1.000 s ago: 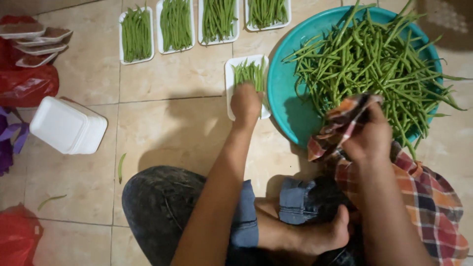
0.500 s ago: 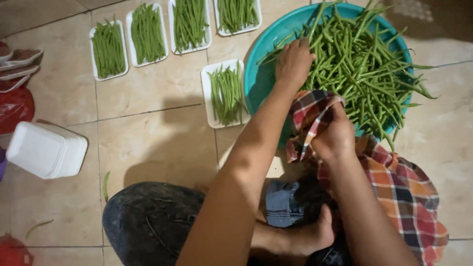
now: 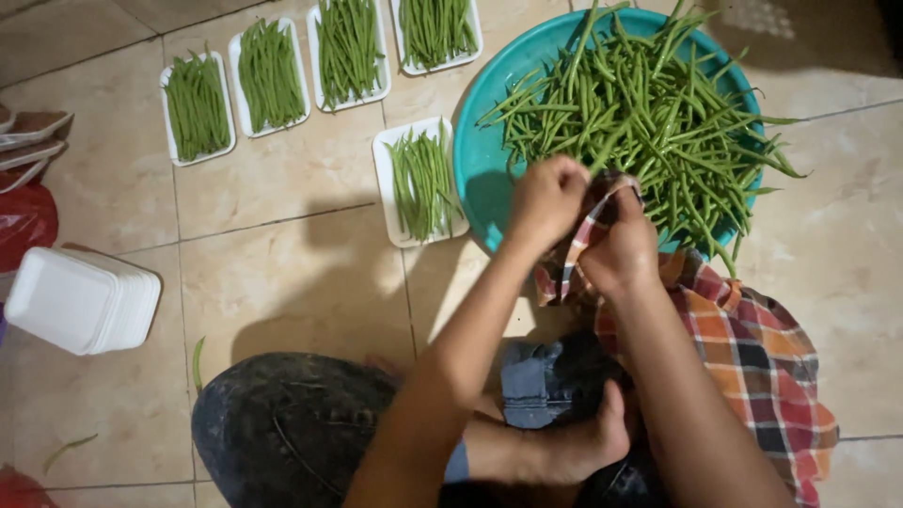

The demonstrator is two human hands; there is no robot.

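Observation:
A teal basin (image 3: 482,155) holds a big heap of green beans (image 3: 649,103). My left hand (image 3: 546,199) is at the basin's near rim, pinching the edge of a plaid cloth (image 3: 752,348) that hangs around my right arm. Right beside it, my right hand (image 3: 621,252) is curled into a fist, fingers turned under; what lies inside it is hidden. A white tray of green beans (image 3: 420,181) lies just left of the basin.
Three more filled white trays (image 3: 270,73) line the far tiled floor. A stack of empty white trays (image 3: 80,301) sits at the left, near red plastic bags (image 3: 23,221). A loose bean (image 3: 198,362) lies by my knee.
My left hand went from the near tray to the bean heap, then came back to the plaid cloth at my right hand. The view shifted, so everything sits further right.

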